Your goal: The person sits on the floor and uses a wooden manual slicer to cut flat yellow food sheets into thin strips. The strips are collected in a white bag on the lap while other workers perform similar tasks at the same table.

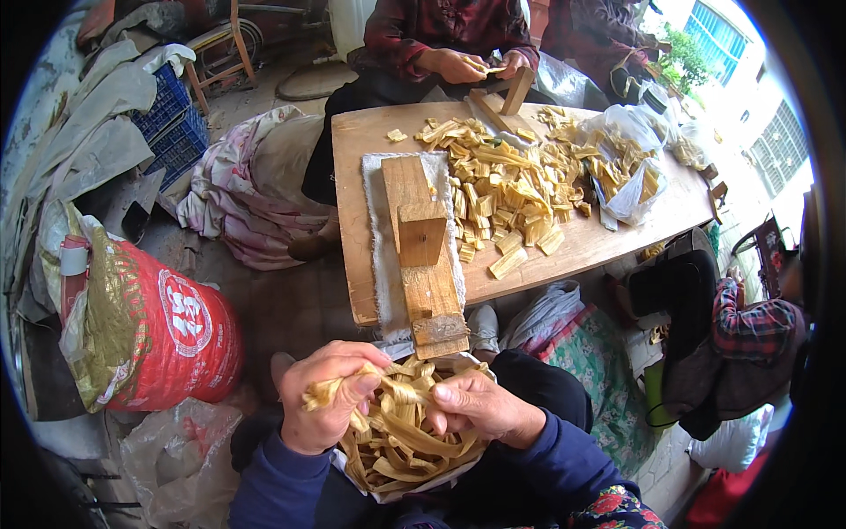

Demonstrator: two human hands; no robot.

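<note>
My left hand (pixel 330 397) is closed around a bunched yellow strip of dried plant material (pixel 321 393), with one end sticking out beside the thumb. My right hand (pixel 486 410) pinches the other part of the strip between thumb and fingers. Both hands are above a lined container (pixel 390 494) in my lap, which holds many loose curled yellow strips (pixel 413 456). Just beyond them, a wooden block stand (pixel 433 291) lies on a white towel (pixel 383 264) and juts over the near edge of the table.
The wooden table (pixel 357 218) bears a pile of folded yellow pieces (pixel 509 192), a plastic bag (pixel 634 198) and another wooden stand (pixel 496 112). A person (pixel 456 33) works opposite. A red sack (pixel 178 324) stands at left; another person (pixel 747 324) sits at right.
</note>
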